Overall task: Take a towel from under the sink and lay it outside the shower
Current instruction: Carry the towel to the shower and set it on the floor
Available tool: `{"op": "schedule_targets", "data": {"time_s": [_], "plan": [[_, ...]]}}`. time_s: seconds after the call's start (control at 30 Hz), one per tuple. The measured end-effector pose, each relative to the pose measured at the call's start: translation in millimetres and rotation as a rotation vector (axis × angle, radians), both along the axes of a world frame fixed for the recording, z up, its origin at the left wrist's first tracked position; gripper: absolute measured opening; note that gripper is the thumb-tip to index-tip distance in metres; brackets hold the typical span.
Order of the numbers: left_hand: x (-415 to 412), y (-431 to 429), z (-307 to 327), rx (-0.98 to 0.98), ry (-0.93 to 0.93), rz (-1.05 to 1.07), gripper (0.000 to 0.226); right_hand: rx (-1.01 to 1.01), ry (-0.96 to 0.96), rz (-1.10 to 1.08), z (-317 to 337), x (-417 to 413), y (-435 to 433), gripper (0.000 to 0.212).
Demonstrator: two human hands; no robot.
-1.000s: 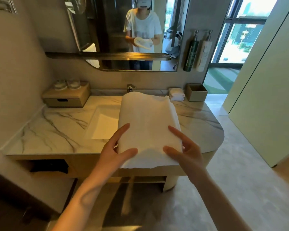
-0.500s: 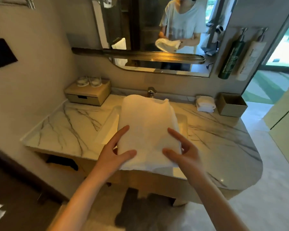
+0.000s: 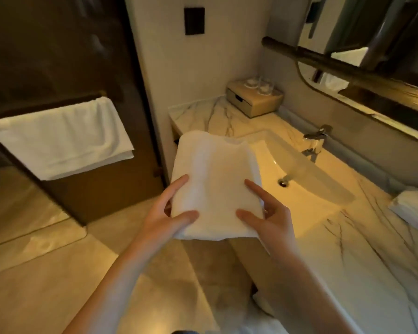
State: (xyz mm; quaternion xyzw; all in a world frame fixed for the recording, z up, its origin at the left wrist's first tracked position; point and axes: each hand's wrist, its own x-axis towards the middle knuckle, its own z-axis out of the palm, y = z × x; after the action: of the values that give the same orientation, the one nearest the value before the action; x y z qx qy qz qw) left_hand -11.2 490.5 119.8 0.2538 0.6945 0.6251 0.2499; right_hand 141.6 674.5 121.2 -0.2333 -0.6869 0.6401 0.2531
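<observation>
Since half a second ago the view swings left — the mirror slides to 2 o'clock and a dark glass door (image 3: 58, 56) with a hanging towel (image 3: 63, 138) appears at 9 o'clock. The folded white towel (image 3: 215, 179) sits centre frame, above the sink (image 3: 307, 186) edge — left hand (image 3: 164, 220) and right hand (image 3: 273, 220) grasp its near corners, thumbs on top.

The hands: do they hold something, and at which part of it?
Yes. The left hand and right hand hold a folded white towel by its near end, one at each near corner, thumbs on top.
</observation>
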Motion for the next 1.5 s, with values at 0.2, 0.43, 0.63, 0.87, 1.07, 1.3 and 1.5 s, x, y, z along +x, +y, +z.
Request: {"op": "schedule_targets", "data": {"time_s": [0.2, 0.43, 0.63, 0.87, 1.07, 1.3, 1.5], "plan": [[70.3, -83.9, 4.2, 0.022, 0.041, 0.212, 0.07, 0.013, 0.046, 0.169, -2.2, 32.0, -60.0, 0.058], [187.6, -195.4, 7.4, 0.05, 0.037, 0.383, 0.07, 0.018, 0.065, 0.359, -3.1, 109.3, -155.4, 0.058], [314.7, -295.8, 1.0, 0.011, 0.019, 0.499, 0.073, -0.008, 0.038, 0.477, -7.1, 206.0, -248.0, 0.059], [452.1, -362.9, 6.1, -0.038, 0.013, 0.646, 0.073, -0.009, 0.031, 0.605, -4.8, 313.1, -313.8, 0.058], [554.8, -376.5, 5.8, -0.027, 0.002, 0.828, 0.071, 0.006, 0.075, 0.76, -7.2, 377.3, -331.3, 0.058], [669.8, -369.3, -2.3, -0.063, -0.032, 0.948, 0.067, 0.017, 0.042, 0.915, -12.1, 452.4, -329.7, 0.059], [740.2, -390.6, -5.3, -0.024, -0.063, 1.022, 0.068, -0.06, -0.007, 1.0, -17.5, 506.2, -357.1, 0.057]]}}
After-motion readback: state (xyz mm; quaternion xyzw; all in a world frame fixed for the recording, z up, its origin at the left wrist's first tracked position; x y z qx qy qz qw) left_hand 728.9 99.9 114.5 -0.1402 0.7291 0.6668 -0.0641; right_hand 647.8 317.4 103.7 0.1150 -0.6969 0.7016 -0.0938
